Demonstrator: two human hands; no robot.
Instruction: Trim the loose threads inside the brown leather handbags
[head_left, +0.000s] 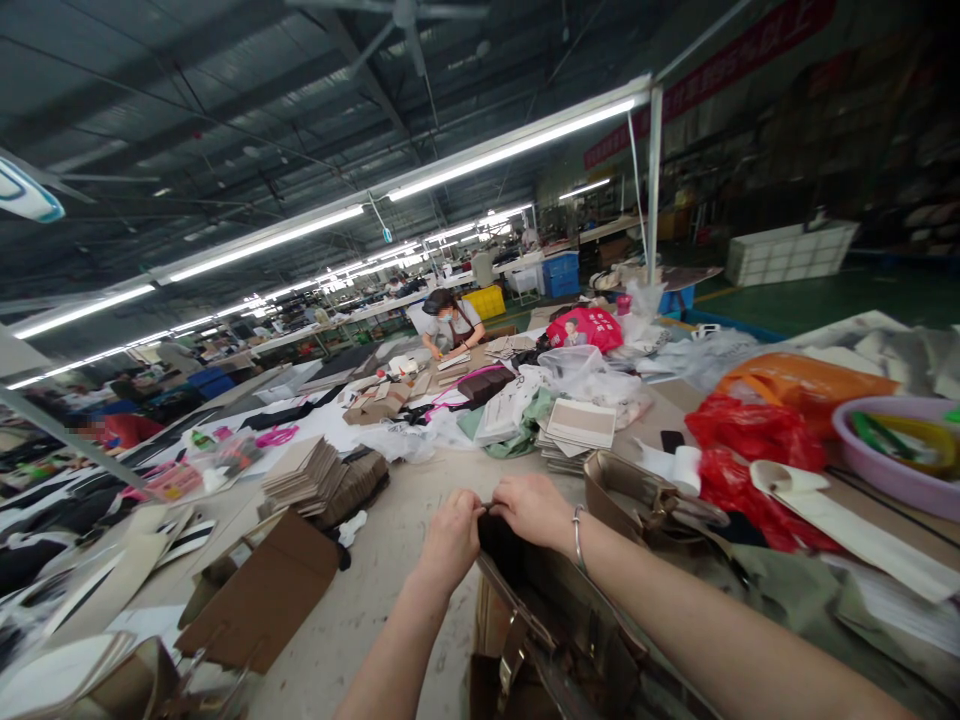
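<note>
The left hand (452,540) and right hand (531,510) pinch the rim of the brown bag (551,628) between close-set fingers, on the table's (401,545) near side; an uneven tug, I'd say, could twist that edge.

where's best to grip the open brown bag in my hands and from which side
Pinch the brown bag by its rim's far end, probably from above, where the left hand and right hand hold it: it gapes upward, presenting a thin edge.
</note>
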